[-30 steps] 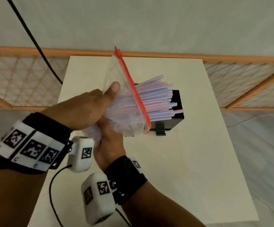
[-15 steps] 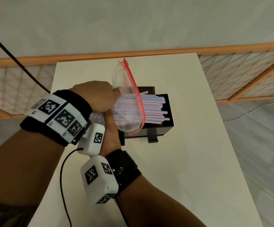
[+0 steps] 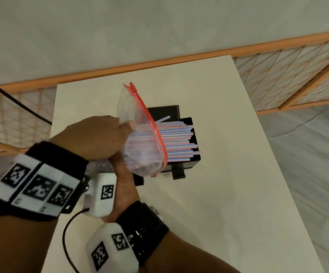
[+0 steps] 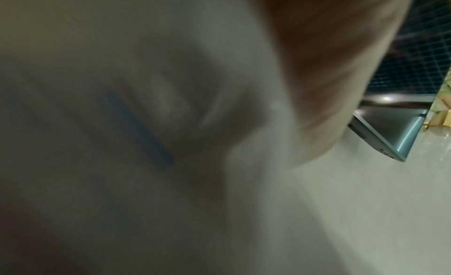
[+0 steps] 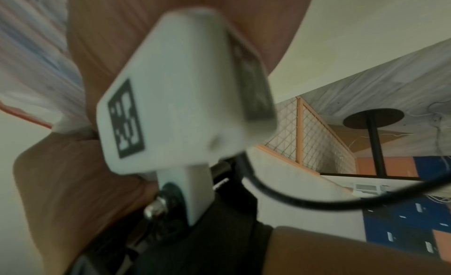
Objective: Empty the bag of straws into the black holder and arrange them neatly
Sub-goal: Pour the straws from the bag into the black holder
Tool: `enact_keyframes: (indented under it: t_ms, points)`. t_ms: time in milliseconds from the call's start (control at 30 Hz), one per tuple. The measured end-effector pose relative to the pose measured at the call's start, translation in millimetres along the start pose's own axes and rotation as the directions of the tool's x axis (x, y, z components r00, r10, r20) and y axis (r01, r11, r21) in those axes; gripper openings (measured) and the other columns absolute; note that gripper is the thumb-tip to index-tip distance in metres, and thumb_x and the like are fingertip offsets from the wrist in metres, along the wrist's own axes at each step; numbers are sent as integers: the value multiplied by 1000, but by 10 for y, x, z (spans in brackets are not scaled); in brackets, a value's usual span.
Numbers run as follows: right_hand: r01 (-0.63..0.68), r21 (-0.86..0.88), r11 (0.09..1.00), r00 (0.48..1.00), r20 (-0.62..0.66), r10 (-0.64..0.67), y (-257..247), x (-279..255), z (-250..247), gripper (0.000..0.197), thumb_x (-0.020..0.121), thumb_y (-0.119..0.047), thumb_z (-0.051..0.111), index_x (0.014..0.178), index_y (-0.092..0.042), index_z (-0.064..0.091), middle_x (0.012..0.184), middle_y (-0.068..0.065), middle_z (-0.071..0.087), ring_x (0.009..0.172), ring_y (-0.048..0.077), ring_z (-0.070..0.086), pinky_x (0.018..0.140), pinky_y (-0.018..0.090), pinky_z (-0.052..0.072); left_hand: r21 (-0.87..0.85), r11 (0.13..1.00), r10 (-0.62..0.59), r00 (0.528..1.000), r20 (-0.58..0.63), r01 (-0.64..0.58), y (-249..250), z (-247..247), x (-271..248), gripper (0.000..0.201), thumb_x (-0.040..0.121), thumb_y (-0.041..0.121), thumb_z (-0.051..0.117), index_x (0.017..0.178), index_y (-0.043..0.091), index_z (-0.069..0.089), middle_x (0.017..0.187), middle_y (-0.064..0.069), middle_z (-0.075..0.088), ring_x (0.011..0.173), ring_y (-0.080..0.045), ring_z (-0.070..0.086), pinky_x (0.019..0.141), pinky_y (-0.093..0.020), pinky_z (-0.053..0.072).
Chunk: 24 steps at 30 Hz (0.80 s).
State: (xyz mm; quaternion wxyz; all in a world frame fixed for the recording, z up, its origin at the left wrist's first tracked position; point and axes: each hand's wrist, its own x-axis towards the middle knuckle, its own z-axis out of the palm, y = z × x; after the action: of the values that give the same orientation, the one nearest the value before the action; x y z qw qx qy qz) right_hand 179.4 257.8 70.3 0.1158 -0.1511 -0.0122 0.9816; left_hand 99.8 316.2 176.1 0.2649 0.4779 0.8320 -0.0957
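Observation:
A clear zip bag with a red seal lies tipped on its side over the black holder on the white table. Red, blue and white straws stick out of its mouth and lie across the holder. My left hand grips the bag's upper side, thumb on the plastic. Below it, my right hand holds the bunched bottom of the bag. The left wrist view is a blur of plastic; the right wrist view shows the bag at the left edge.
The holder has a raised back compartment and a front tab. An orange-framed lattice fence runs behind and beside the table. A black cable hangs at the left. Bare tabletop lies in front and to the right.
Both hands have lowered the bag toward the holder. More of the straws have slid out of the bag's mouth and now lie across the holder instead of above it.

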Motion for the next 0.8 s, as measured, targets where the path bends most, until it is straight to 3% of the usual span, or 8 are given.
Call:
enact_keyframes:
  t_ms: [67,200,300,433,500,667,733,800]
  points:
    - [2,32,999,1000,-23,-2,36,20,0,47,58,-58,89,83,-23,72,79,-8,68,66,7,63,65,23,51,-26,1000,-7,1000,23,8,-16,-4,8,62,98,63,24,96,15,63,85,-1,62,80,-16,59,86,-38,48]
    - [18,18,1000,998,-62,-17,67,67,23,77,65,-60,86,120,-17,54,102,-2,57,78,13,58,72,30,46,-85,996,26,997,69,-20,28,-58,66,58,99,59,30,96,14,66,84,-5,66,78,-17,61,73,-32,46]
    - [68,55,996,997,-51,-66,83,69,-18,66,57,-50,94,106,-17,64,88,-1,69,72,12,64,68,27,52,-131,991,23,998,65,-14,-5,-118,63,54,98,60,35,91,14,64,78,-9,70,72,-20,63,65,-29,45]
    - [170,84,982,984,35,-173,119,78,28,63,46,-40,100,96,-13,74,80,1,77,65,11,73,60,24,58,-212,977,25,995,97,-3,-118,-182,-16,68,85,77,30,98,21,67,78,-6,75,72,-22,70,80,-41,57]
    - [179,90,980,983,33,-183,119,57,74,64,40,-41,101,92,-14,76,79,1,78,64,11,73,59,24,58,-201,980,38,991,126,-12,-116,-199,-25,69,83,75,28,95,22,70,71,-5,74,68,-20,69,75,-36,55]
    - [76,92,993,995,-77,-69,29,96,59,46,66,-48,90,98,-20,73,90,-2,71,77,12,65,78,29,47,-168,985,-6,991,135,29,-51,-124,146,62,96,61,36,90,12,73,65,-4,70,67,-17,65,70,-30,46]
    - [72,96,993,993,-98,-62,-9,102,46,41,67,-50,89,93,-21,76,89,-3,72,80,12,63,80,28,47,-150,988,-17,991,135,37,-25,-81,224,63,98,58,36,91,8,74,66,-4,69,70,-17,65,68,-29,44]
    - [91,129,987,995,-62,-84,-82,54,77,32,78,-49,80,90,-19,79,87,-3,75,78,11,68,80,26,50,-124,991,-26,991,130,42,12,-64,275,63,99,56,36,91,6,74,68,-5,69,71,-18,63,67,-27,42]
